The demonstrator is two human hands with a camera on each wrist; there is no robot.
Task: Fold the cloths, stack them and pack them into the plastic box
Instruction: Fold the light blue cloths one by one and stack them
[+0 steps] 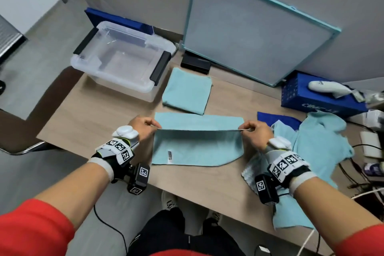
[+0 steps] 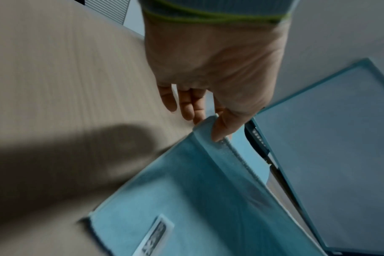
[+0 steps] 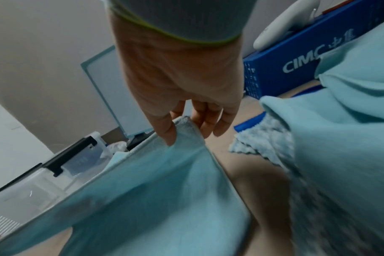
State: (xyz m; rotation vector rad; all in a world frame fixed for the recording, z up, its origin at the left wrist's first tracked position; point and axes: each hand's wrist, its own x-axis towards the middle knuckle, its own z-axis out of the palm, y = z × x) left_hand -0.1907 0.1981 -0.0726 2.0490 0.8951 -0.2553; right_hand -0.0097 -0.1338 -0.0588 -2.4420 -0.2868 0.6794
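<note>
A light blue cloth (image 1: 197, 147) lies on the wooden table (image 1: 99, 122), its middle raised into a taut ridge. My left hand (image 1: 148, 125) pinches the ridge's left corner; thumb on the cloth (image 2: 208, 199) shows in the left wrist view. My right hand (image 1: 250, 129) pinches the right corner of the cloth (image 3: 143, 190). One folded light blue cloth (image 1: 187, 91) lies flat just behind. The clear plastic box (image 1: 122, 58) with black latches stands open at the far left. A heap of unfolded light blue cloths (image 1: 318, 147) lies at the right.
A teal-framed board (image 1: 255, 33) leans on the wall behind. A blue carton (image 1: 318, 100) with a white device on top sits at the far right, beside cables. A dark blue cloth (image 1: 276, 118) peeks from under the heap. A small black box (image 1: 195, 63) sits by the board.
</note>
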